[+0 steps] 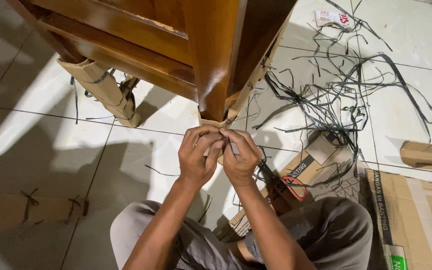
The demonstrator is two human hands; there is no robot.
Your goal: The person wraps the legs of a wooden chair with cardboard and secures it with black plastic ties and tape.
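A polished brown wooden piece of furniture stands on a white tiled floor. Its near leg carries cardboard wrapping at the foot. My left hand and my right hand meet right below that leg, fingertips pinched together on a thin black strap by the cardboard. The strap itself is mostly hidden by my fingers. Another leg at the left is wrapped in cardboard tied with black strap.
A tangle of cut black plastic straps lies on the floor to the right. Red-handled scissors rest on flattened cardboard by my right knee. A strapped cardboard piece lies at the left.
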